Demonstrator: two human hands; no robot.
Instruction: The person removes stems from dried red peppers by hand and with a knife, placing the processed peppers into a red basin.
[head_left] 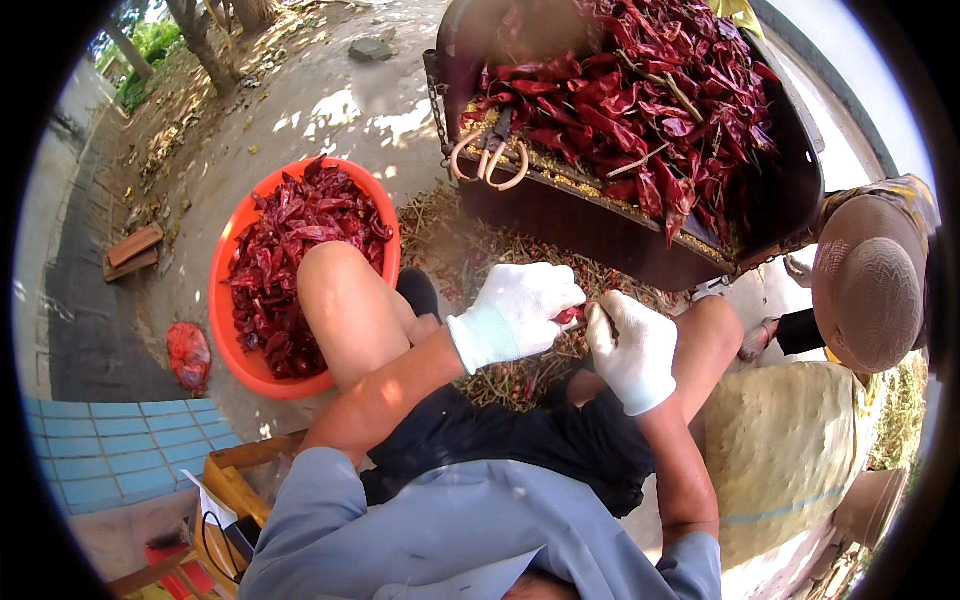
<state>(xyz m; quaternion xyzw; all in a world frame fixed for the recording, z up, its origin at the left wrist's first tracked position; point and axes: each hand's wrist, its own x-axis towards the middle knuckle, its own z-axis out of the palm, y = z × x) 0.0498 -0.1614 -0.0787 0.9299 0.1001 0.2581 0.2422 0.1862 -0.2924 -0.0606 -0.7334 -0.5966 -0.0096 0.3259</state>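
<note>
Both hands wear white knit gloves and meet in front of my lap. My left hand [522, 308] is closed on a dried red chili pepper [568, 315], most of which its fingers cover. Close beside it, my right hand [630, 345] pinches at the chili's end; whether it grips the stem or the tip is too small to tell. Left of my knee, an orange-red basin [221, 300] holds many dried red chilies [318, 225]. Ahead to the right, a dark metal cart bed [600, 235] is heaped with more dried chilies [610, 110].
Scissors [490, 165] with tan handles rest on the cart's near edge. Plucked stems [490, 245] litter the ground below. A person in a tan hat [868, 285] sits at right, behind a full yellowish sack [780, 450]. A red plastic bag [188, 355] lies at left.
</note>
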